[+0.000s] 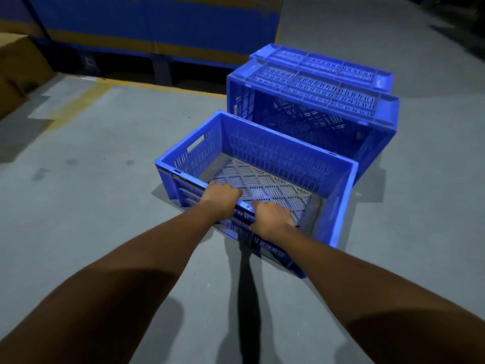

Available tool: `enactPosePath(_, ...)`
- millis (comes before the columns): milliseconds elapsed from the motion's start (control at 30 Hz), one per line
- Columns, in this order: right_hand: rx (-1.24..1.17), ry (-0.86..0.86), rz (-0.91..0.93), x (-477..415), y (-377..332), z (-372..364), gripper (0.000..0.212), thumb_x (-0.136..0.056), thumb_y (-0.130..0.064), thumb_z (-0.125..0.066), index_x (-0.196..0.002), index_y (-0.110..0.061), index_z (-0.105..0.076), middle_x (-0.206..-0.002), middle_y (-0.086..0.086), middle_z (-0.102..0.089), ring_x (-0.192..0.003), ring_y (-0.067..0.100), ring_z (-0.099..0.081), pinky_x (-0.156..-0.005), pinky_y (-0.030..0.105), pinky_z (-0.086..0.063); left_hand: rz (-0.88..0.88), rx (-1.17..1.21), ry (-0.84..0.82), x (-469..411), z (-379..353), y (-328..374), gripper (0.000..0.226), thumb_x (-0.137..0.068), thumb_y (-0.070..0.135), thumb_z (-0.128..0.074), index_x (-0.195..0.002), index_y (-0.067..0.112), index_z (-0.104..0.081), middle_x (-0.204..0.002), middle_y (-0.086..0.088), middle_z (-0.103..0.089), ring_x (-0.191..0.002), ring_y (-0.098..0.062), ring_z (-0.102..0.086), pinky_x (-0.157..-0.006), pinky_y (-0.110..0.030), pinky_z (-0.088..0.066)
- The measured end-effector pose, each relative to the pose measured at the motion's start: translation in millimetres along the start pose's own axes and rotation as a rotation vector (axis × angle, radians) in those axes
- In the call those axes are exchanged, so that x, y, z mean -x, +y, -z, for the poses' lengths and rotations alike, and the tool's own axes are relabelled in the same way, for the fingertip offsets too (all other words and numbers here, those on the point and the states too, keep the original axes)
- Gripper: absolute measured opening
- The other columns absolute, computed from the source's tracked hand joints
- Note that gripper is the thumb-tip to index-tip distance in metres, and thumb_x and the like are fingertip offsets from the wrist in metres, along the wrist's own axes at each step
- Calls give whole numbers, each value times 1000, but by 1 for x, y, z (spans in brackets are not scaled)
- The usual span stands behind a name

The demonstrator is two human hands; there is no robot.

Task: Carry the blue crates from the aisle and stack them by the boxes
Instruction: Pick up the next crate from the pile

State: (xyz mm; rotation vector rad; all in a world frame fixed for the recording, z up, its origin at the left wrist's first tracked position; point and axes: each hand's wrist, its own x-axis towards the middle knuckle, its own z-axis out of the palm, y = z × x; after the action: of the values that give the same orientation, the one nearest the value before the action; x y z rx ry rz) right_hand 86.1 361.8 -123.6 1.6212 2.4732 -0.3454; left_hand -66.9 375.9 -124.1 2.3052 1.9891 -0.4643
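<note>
An empty blue slotted crate (pixel 275 156) stands upright on the grey floor in front of me. My left hand (pixel 221 198) and my right hand (pixel 271 218) are side by side, both curled over the crate's near long rim. Behind it, two more blue crates lie tipped on their sides: the nearer one (pixel 312 109) shows its open mouth toward me, and the farther one (pixel 328 64) lies just beyond, touching it.
Large blue and brown cardboard boxes (pixel 157 24) on a pallet stand along the back, behind a yellow floor line (pixel 78 101). A brown carton (pixel 18 72) sits at the far left. Grey concrete floor (pixel 91 206) spreads to the left and right.
</note>
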Motion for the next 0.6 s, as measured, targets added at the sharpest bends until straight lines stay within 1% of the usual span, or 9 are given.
enactPosePath(33,3,19,-22,1,-1,0,30,-89,-27,-66,-115,-16,-56,-110,8,-65,-99,30,-63,-69,36,-43,22,-22,24,0,-1,2,25,-88,21,-60,-112,23,-58,-99,-5,-66,-99,-29,-63,-100,-45,-37)
enactPosePath(67,5,33,-43,1,-3,0,28,-89,-26,-67,-114,-17,-58,-110,8,-65,-100,30,-63,-70,36,-44,43,-38,35,1,-1,3,17,-88,19,-59,-105,23,-59,-97,-4,-67,-97,-28,-63,-100,-45,-37)
enactPosePath(133,5,46,-76,2,-5,-1,26,-88,-23,-68,-112,-17,-61,-109,8,-65,-101,30,-64,-73,37,-47,64,-46,38,3,-2,6,13,-89,18,-59,-101,22,-61,-98,-4,-68,-97,-28,-64,-100,-44,-36)
enactPosePath(233,21,45,-100,3,-5,0,22,-89,-20,-68,-110,-17,-62,-108,7,-66,-99,29,-64,-77,38,-49,60,-52,35,4,1,8,15,-89,16,-58,-102,22,-62,-103,-4,-68,-101,-28,-64,-100,-43,-36)
enactPosePath(300,17,27,-93,5,-1,6,24,-89,-19,-69,-111,-17,-61,-109,8,-65,-101,29,-63,-77,37,-48,56,-52,22,9,10,10,17,-90,15,-58,-104,23,-62,-107,-4,-68,-103,-28,-63,-99,-43,-38)
enactPosePath(367,0,6,-96,13,3,26,30,-86,-23,-74,-111,-17,-60,-111,9,-65,-104,30,-62,-79,38,-48,43,-45,16,17,31,12,23,-90,16,-58,-110,24,-63,-114,-5,-67,-109,-28,-62,-98,-41,-40)
enactPosePath(467,-78,-43,-117,28,9,75,47,-74,-36,-85,-110,-17,-61,-112,9,-66,-105,31,-63,-82,41,-51,-10,-40,-31,32,86,14,33,-89,14,-58,-121,22,-61,-124,-8,-64,-117,-29,-60,-94,-39,-46)
enactPosePath(533,-88,-110,-126,44,11,116,46,-72,-41,-86,-102,-17,-60,-105,8,-66,-98,30,-64,-79,40,-53,-61,-52,-83,45,127,14,32,-89,13,-56,-120,22,-60,-122,-9,-63,-114,-31,-60,-89,-41,-48)
enactPosePath(600,-88,-170,-141,64,11,156,41,-74,-41,-84,-93,-17,-56,-97,6,-65,-88,28,-62,-73,37,-52,-93,-23,-142,63,169,15,30,-90,13,-56,-119,21,-59,-120,-10,-62,-111,-32,-60,-86,-41,-49)
